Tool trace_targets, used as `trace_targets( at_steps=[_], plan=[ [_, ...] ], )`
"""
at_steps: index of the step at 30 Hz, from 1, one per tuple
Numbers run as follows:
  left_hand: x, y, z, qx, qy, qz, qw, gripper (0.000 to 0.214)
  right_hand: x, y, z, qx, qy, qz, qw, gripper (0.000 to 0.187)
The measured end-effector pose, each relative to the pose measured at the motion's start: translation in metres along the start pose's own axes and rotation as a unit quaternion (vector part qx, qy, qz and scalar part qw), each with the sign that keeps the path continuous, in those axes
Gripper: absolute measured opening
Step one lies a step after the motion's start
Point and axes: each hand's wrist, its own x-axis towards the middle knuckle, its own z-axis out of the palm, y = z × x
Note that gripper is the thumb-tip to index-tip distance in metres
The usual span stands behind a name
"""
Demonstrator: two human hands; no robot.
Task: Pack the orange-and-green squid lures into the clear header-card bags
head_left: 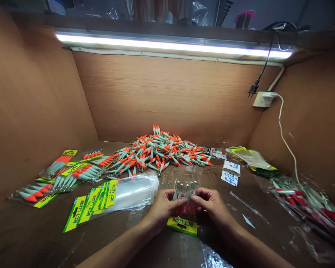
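The worktop point(44, 242) carries a heap of orange-tipped lures point(159, 150) toward the back and, nearer at left, a fanned stack of clear bags point(113, 197) with yellow headers. The left hand point(165, 204) and right hand point(211, 201) each have a narrow grip on a lure packet point(187, 209) between them, header toward the wearer.

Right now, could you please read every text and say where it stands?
"BCT LURE", upside down: header of the held bag.
"BCT LURE": headers of the fanned bags.
"BCT LURE": header of a filled bag, left.
"Feliz", apparently: white card; other blue letters unclear.
Too small or hidden: other labels.
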Motion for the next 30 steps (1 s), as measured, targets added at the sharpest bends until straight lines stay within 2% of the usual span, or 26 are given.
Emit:
trace_targets(
  at_steps=[5, 8, 12, 14, 17, 20, 25, 30],
  plan=[
    [0.000, 0.001, -0.002, -0.009, -0.042, -0.003, 0.999, 0.050, 0.000, 0.000, 0.000, -0.014, 0.001, -0.003, 1.000, 0.036],
    [0.001, 0.002, -0.002, -0.005, -0.031, -0.005, 0.999, 0.048, -0.002, -0.002, 0.001, -0.014, -0.010, 0.005, 1.000, 0.036],
    [0.000, 0.003, -0.002, -0.014, -0.027, -0.023, 0.999, 0.047, -0.005, -0.015, -0.005, -0.077, 0.085, -0.073, 0.991, 0.052],
    [-0.001, 0.004, -0.002, 0.004, -0.035, -0.026, 0.999, 0.046, -0.005, -0.026, -0.012, -0.108, 0.106, -0.130, 0.980, 0.053],
    [-0.003, 0.006, 0.000, 0.037, -0.044, 0.000, 0.998, 0.042, -0.005, -0.040, -0.020, -0.132, 0.049, -0.176, 0.974, 0.039],
    [-0.005, 0.007, 0.003, 0.051, -0.050, 0.005, 0.997, 0.042, -0.003, -0.044, -0.025, -0.145, -0.005, -0.153, 0.978, 0.028],
    [-0.005, 0.006, 0.004, 0.081, -0.017, 0.011, 0.997, 0.043, 0.000, -0.038, -0.027, -0.142, -0.001, -0.124, 0.982, 0.025],
    [-0.008, 0.005, 0.005, 0.106, -0.082, -0.022, 0.991, 0.038, -0.002, -0.037, -0.025, -0.157, 0.000, -0.147, 0.977, 0.020]
  ],
)
